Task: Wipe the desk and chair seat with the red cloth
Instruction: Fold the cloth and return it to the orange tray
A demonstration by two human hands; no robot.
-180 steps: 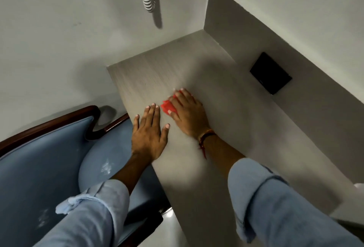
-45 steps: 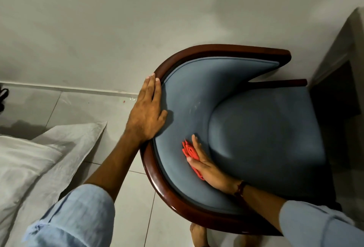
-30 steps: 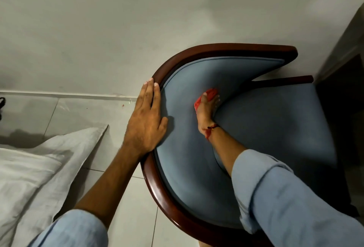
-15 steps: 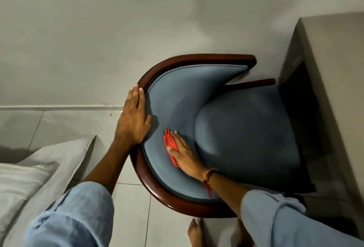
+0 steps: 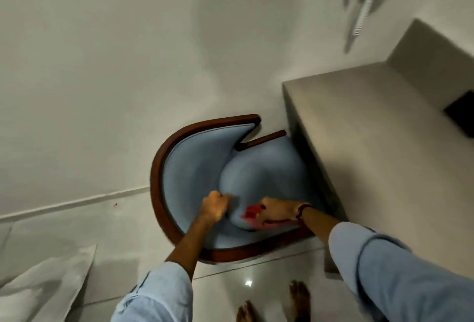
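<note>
The blue upholstered chair (image 5: 195, 167) with a dark wooden rim stands against the wall, its seat (image 5: 259, 175) partly tucked under the grey desk (image 5: 379, 147) on the right. My right hand (image 5: 278, 212) presses the red cloth (image 5: 250, 213) onto the near side of the seat cushion; the cloth pokes out past my fingers to the left. My left hand (image 5: 215, 206) is curled into a fist over the blue padding just left of the cloth, and I see nothing in it. The picture is blurred by motion.
A white pillow (image 5: 43, 285) lies on the tiled floor at lower left. My bare feet (image 5: 298, 298) stand in front of the chair. A black panel (image 5: 461, 116) sits on the wall behind the desk, and a coiled cord (image 5: 364, 3) hangs at the top right.
My left hand has left the chair's wooden rim and now hangs curled over the padding. My right hand has slid the cloth from the backrest to the seat's near side. The view has pulled back.
</note>
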